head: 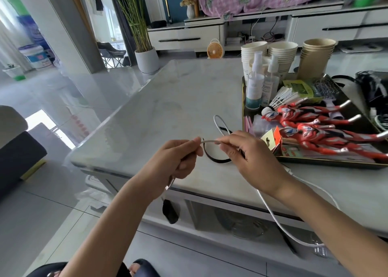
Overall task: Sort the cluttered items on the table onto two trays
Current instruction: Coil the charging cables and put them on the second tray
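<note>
Head view | left hand (178, 159) and right hand (247, 157) both curled, pinching silver cable (209, 141) above the counter's (168, 108) near edge; slack hangs over that edge | risk: slack may snag there or drag black band (214, 160); tray (327, 163) at right edge looks crowded, so the cable may slide off

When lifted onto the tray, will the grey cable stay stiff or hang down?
Probably floppy: the grey cable loops above the right hand and sags below the table edge. Likely light, being so thin. Its hanging tail may snag.
</note>
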`<state>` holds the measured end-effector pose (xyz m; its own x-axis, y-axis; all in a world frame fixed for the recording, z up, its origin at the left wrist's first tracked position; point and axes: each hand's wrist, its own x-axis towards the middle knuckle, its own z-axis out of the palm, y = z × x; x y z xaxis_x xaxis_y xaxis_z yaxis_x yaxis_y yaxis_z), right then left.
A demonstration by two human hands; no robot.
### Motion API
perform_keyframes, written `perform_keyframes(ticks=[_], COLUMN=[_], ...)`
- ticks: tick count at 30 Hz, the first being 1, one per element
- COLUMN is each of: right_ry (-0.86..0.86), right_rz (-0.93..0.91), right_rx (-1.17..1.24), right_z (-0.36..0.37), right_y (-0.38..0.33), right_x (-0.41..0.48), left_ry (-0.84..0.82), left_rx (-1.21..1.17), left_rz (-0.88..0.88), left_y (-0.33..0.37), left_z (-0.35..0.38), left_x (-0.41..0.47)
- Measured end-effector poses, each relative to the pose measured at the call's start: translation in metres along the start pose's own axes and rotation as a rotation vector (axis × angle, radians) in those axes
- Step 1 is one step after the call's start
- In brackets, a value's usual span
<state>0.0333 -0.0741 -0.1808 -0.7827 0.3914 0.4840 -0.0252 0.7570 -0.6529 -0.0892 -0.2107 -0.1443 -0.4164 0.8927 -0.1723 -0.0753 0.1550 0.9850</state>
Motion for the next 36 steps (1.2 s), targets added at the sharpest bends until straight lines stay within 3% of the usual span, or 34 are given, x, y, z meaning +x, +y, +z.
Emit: perform_keyframes(ticks=[4, 10, 15, 24, 31, 36], right_ry=[-0.029, -0.007, -0.017, 0.094, 0.211, -0.025], right_rz=[0.028, 0.064, 0.073, -0.123, -0.092, 0.107], right_rx=[-0.009, 0.037, 0.009, -0.25, -0.12, 0.001], right_z=[0.002, 0.001, 0.003, 0.001, -0.023, -0.042], right_y=[0.002, -0.002, -0.004, 0.007, -0.004, -0.028], right_x=[-0.001, -0.002, -0.004, -0.003, 0.005, 0.003], left_ry=[-0.056, -0.286, -0.559, -0.481, -0.431, -0.351], left_rx=[-0.18, -0.398, -0.838, -0.832, -0.839, -0.876], left_rz=[-0.057, -0.215, -0.218, 0.037, 0.195, 0.162], left_y=[-0.004, -0.006, 0.005, 0.038, 0.057, 0.045], left_z=[-0.002, 0.015, 0.003, -0.019, -0.03, 0.0], left_x=[0.003, 0.0, 0.009, 0.002, -0.01, 0.004])
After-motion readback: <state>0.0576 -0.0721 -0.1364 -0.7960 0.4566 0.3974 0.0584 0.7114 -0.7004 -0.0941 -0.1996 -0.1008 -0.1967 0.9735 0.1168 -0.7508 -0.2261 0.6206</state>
